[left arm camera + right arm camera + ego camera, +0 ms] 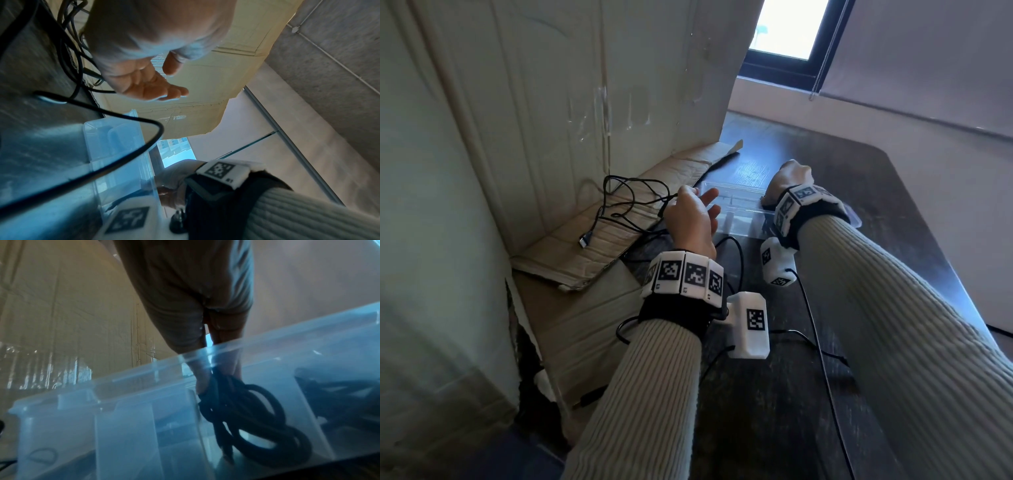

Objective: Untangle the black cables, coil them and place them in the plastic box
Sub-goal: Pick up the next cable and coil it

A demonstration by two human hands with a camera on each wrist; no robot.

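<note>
A tangle of black cables (619, 202) lies on flattened cardboard left of the clear plastic box (726, 186), with a USB plug (585, 240) at its near end. My left hand (693, 214) hovers open beside the tangle, fingers spread and holding nothing; the left wrist view shows its bare palm (148, 84) next to the cables (69, 40). My right hand (792, 180) reaches down into the box. In the right wrist view its fingers (202, 379) grip a coiled black cable (252, 415) inside a middle compartment of the box (287, 337). Another dark cable (339, 394) lies in the compartment to the right.
The box stands on a dark wooden table (893, 205). A tall cardboard panel (585, 85) rises at the left, with crumpled cardboard (592, 253) at its foot. Thin black wires (811, 318) from the wrist cameras cross the table near my forearms. A loose plug (589, 399) lies lower left.
</note>
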